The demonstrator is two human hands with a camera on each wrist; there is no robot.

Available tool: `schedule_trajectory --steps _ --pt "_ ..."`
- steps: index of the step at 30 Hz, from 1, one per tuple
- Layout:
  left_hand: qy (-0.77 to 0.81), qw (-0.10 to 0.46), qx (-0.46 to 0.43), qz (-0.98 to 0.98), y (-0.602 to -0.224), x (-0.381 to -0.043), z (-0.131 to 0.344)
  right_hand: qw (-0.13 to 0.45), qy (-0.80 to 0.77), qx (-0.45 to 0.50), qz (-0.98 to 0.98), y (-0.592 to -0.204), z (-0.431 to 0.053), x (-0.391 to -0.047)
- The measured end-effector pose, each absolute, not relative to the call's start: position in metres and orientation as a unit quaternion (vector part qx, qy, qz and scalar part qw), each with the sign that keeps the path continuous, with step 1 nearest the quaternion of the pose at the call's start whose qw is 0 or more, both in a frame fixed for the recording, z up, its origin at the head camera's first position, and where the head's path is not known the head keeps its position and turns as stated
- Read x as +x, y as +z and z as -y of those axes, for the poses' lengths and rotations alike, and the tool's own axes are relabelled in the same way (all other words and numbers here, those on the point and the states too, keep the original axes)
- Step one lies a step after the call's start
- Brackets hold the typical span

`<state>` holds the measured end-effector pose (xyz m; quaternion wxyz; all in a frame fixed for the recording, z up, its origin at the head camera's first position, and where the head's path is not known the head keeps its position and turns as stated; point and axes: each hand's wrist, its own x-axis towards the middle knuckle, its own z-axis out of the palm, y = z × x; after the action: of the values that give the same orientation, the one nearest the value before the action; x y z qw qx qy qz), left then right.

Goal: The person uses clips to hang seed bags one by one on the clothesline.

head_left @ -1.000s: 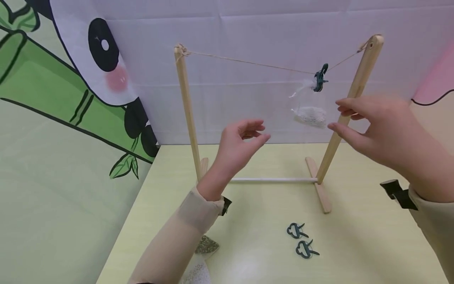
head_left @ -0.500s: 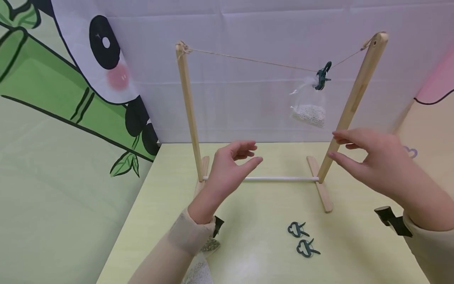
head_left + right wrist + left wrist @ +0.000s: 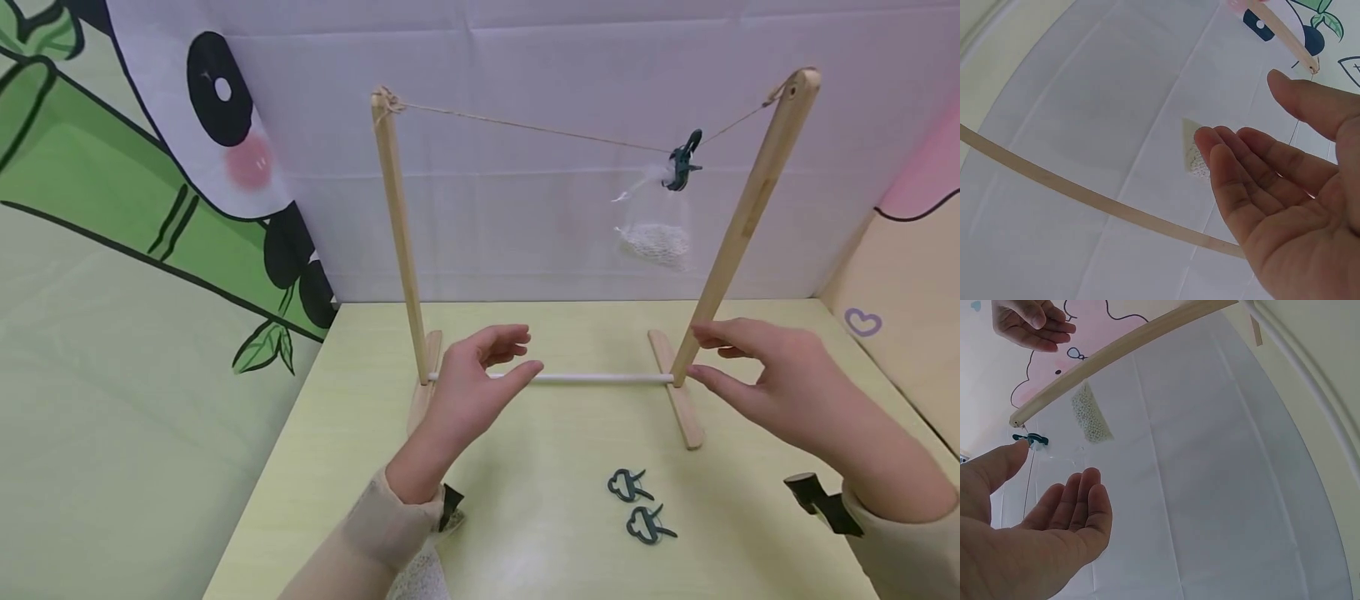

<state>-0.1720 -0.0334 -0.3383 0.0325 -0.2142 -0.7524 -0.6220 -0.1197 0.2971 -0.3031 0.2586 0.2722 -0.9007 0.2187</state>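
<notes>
A clear plastic bag of small white beads [image 3: 654, 240] hangs from a string [image 3: 540, 128], held there by a dark green spring clip [image 3: 682, 162]. The string runs between the two upright posts of a wooden rack. My left hand [image 3: 480, 379] hovers in front of the rack's white crossbar [image 3: 600, 378], fingers loosely bent and holding nothing. To the right, my right hand [image 3: 772, 367] is in front of the foot of the right post [image 3: 742, 225], thumb and fingers apart with nothing between them. Two more green clips [image 3: 642, 507] lie on the table below the hands.
Another filled clear bag [image 3: 420, 575] lies at the table's front, partly hidden by my left sleeve. The table [image 3: 555, 517] meets a white cloth backdrop [image 3: 525, 242] behind the rack. A printed green cloth [image 3: 112, 375] hangs at the left, and a peach panel [image 3: 900, 308] stands at the right.
Both hands have come down from beside the hanging bag toward the table, the left also shifting slightly left. The bag and clip stay hanging on the string; the loose clips have not moved.
</notes>
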Motion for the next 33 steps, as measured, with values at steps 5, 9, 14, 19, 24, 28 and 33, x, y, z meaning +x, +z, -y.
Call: schedule_trajectory --steps 5,9,14,19,24,28,33 --pt "-0.624 0.020 -0.211 0.752 -0.347 -0.168 0.033 0.238 0.226 0.256 0.909 -0.314 -0.300 -0.114" --pt "-0.622 0.022 -0.211 0.754 -0.351 -0.165 0.035 0.222 0.238 0.240 0.914 -0.324 -0.302 -0.108" --pt "-0.618 0.023 -0.203 0.759 -0.355 -0.158 0.037 0.209 0.248 0.229 0.918 -0.340 -0.304 -0.103" --pt "-0.619 0.012 -0.189 0.762 -0.360 -0.155 0.038 0.191 0.251 0.224 0.922 -0.350 -0.308 -0.098" --pt "-0.619 0.005 -0.179 0.765 -0.367 -0.151 0.038 0.176 0.258 0.221 0.924 -0.359 -0.308 -0.096" --pt "-0.616 0.000 -0.177 0.768 -0.372 -0.149 0.037 0.170 0.259 0.222 0.924 -0.364 -0.305 -0.095" --pt "-0.616 -0.005 -0.180 0.767 -0.375 -0.145 0.034 0.154 0.267 0.219 0.926 -0.368 -0.300 -0.095"
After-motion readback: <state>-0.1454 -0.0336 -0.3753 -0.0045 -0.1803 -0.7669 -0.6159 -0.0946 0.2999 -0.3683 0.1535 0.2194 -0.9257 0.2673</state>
